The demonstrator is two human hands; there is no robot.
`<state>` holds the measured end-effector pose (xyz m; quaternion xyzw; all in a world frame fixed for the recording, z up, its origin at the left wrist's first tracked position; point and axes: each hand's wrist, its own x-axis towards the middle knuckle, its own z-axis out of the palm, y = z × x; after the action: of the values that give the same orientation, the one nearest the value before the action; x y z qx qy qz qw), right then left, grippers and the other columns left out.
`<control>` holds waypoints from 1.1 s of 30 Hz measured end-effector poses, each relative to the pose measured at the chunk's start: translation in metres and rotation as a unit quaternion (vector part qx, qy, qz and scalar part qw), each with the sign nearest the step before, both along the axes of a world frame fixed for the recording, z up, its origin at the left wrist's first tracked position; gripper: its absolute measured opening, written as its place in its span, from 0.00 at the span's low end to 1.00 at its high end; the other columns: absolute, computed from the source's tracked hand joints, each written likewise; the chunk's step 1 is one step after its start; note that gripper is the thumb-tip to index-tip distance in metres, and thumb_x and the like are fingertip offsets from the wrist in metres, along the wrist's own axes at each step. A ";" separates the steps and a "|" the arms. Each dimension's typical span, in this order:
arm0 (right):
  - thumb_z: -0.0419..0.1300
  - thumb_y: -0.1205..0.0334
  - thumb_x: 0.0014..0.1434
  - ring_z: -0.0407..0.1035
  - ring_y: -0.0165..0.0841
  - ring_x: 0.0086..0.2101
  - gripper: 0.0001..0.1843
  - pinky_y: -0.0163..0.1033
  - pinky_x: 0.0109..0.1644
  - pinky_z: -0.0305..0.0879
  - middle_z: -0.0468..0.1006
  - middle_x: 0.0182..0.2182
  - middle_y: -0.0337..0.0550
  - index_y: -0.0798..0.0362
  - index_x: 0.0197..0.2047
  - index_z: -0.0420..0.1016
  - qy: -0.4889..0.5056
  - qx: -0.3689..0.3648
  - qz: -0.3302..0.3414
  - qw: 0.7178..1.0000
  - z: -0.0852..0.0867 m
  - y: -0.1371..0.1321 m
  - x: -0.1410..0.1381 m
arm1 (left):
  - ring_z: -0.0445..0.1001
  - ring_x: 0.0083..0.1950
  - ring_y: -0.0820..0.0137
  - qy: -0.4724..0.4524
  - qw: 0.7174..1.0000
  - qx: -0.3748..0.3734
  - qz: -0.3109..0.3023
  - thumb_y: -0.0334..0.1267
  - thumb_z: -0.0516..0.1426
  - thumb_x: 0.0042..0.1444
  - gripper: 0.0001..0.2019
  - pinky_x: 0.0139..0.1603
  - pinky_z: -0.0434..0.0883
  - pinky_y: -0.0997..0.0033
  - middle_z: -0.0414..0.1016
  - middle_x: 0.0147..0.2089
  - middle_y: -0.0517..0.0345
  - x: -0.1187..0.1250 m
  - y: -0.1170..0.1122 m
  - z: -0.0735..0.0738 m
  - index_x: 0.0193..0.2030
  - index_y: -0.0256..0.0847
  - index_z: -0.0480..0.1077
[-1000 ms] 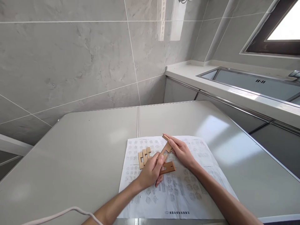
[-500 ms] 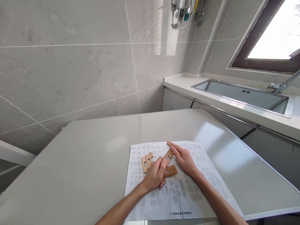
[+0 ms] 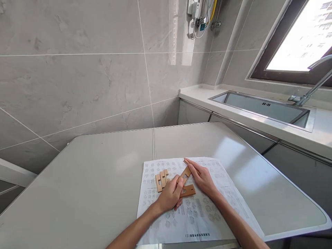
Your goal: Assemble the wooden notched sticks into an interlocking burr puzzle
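Observation:
My left hand (image 3: 169,194) is closed around notched wooden puzzle pieces above a printed sheet. Out of its grip slant a light notched wooden piece (image 3: 186,172) and, lower down, a darker brown wooden piece (image 3: 189,190) with a small hole near its end. My right hand (image 3: 203,177) pinches the upper end of the light piece; a thin wooden edge shows at its fingertips. How the pieces meet inside my left hand is hidden. Left of that hand, several flat notched wooden pieces (image 3: 158,183) lie side by side on the paper sheet (image 3: 197,221), which carries small diagrams.
The sheet rests on a pale table (image 3: 90,186) with a seam (image 3: 154,143) across it. A grey tiled wall (image 3: 77,90) stands behind. To the right run a counter with a sink (image 3: 259,107), a faucet (image 3: 301,99) and a window (image 3: 298,41).
The whole view has shifted slightly, with the wall fixtures and sink now lower and further left. Both hands keep nearly the same hold on the wooden pieces.

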<state>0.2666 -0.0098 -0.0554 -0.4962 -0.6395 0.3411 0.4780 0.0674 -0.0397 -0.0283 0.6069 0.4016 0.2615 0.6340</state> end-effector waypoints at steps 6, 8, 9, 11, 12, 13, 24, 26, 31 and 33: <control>0.50 0.44 0.74 0.75 0.47 0.58 0.25 0.53 0.63 0.70 0.80 0.60 0.43 0.43 0.63 0.79 0.001 -0.008 -0.006 1.000 0.003 -0.002 0.000 | 0.60 0.13 0.79 -0.010 1.000 0.005 -0.002 0.64 0.45 0.71 0.24 0.12 0.57 0.74 0.61 0.30 0.69 0.001 -0.001 0.000 0.38 0.45 0.54; 0.47 0.43 0.75 0.78 0.46 0.53 0.26 0.52 0.59 0.73 0.82 0.58 0.42 0.42 0.64 0.79 0.000 -0.024 -0.006 1.000 0.005 -0.002 0.000 | 0.59 0.13 0.79 -0.013 1.000 0.004 -0.002 0.64 0.45 0.71 0.24 0.12 0.57 0.74 0.61 0.29 0.70 0.001 -0.002 0.000 0.37 0.45 0.54; 0.46 0.43 0.76 0.78 0.46 0.51 0.27 0.52 0.58 0.73 0.82 0.57 0.42 0.41 0.64 0.78 -0.001 -0.033 -0.004 0.999 0.006 -0.003 0.001 | 0.59 0.13 0.79 -0.014 1.000 0.004 -0.003 0.64 0.45 0.71 0.24 0.12 0.56 0.74 0.60 0.28 0.70 0.001 -0.002 0.000 0.37 0.45 0.54; 0.43 0.42 0.76 0.78 0.45 0.51 0.29 0.51 0.57 0.73 0.82 0.58 0.41 0.41 0.65 0.77 -0.003 -0.044 0.001 0.999 0.008 -0.003 0.001 | 0.59 0.13 0.78 -0.017 1.000 0.005 -0.006 0.64 0.45 0.71 0.23 0.12 0.56 0.74 0.59 0.27 0.71 0.002 -0.001 0.000 0.37 0.45 0.54; 0.42 0.42 0.76 0.77 0.45 0.52 0.30 0.51 0.57 0.73 0.81 0.59 0.41 0.41 0.65 0.77 -0.003 -0.047 0.004 0.999 0.008 -0.004 0.002 | 0.59 0.13 0.78 -0.018 1.000 0.005 -0.007 0.64 0.45 0.71 0.23 0.12 0.56 0.74 0.58 0.26 0.71 0.002 -0.001 0.000 0.37 0.45 0.54; 0.41 0.42 0.76 0.76 0.45 0.53 0.30 0.50 0.57 0.74 0.80 0.60 0.40 0.41 0.66 0.77 -0.003 -0.051 0.007 0.999 0.009 -0.004 0.002 | 0.59 0.13 0.78 -0.019 1.000 0.005 -0.008 0.64 0.45 0.71 0.23 0.13 0.56 0.74 0.58 0.26 0.71 0.002 -0.001 -0.001 0.37 0.45 0.54; 0.39 0.39 0.76 0.74 0.44 0.57 0.33 0.48 0.55 0.76 0.77 0.63 0.41 0.42 0.68 0.74 0.013 -0.065 0.015 0.998 0.009 -0.005 0.000 | 0.58 0.12 0.79 -0.021 1.000 0.019 -0.009 0.62 0.44 0.72 0.22 0.11 0.55 0.73 0.61 0.28 0.70 0.002 -0.002 -0.002 0.38 0.45 0.54; 0.39 0.39 0.76 0.73 0.45 0.57 0.34 0.49 0.55 0.76 0.77 0.63 0.42 0.43 0.68 0.74 0.011 -0.061 0.013 0.998 0.009 -0.005 0.000 | 0.58 0.12 0.79 -0.021 1.000 0.021 -0.009 0.61 0.44 0.72 0.22 0.11 0.55 0.73 0.60 0.28 0.70 0.002 -0.001 -0.003 0.38 0.45 0.54; 0.39 0.39 0.76 0.73 0.45 0.58 0.34 0.49 0.56 0.75 0.77 0.63 0.43 0.44 0.68 0.73 0.014 -0.063 0.011 0.998 0.010 -0.004 -0.001 | 0.58 0.12 0.79 -0.027 1.000 0.012 -0.006 0.61 0.44 0.73 0.21 0.11 0.55 0.74 0.62 0.28 0.69 0.003 0.000 -0.005 0.39 0.45 0.55; 0.39 0.39 0.76 0.73 0.45 0.57 0.34 0.49 0.55 0.76 0.77 0.63 0.43 0.45 0.69 0.73 0.021 -0.069 0.011 0.997 0.010 -0.004 -0.001 | 0.59 0.12 0.79 -0.030 1.000 0.007 -0.006 0.61 0.44 0.72 0.21 0.11 0.55 0.74 0.61 0.29 0.69 0.003 0.001 -0.005 0.38 0.45 0.55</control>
<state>0.2659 -0.0134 -0.0455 -0.5140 -0.6096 0.3997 0.4522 0.0703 -0.0385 -0.0338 0.6058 0.3774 0.2787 0.6426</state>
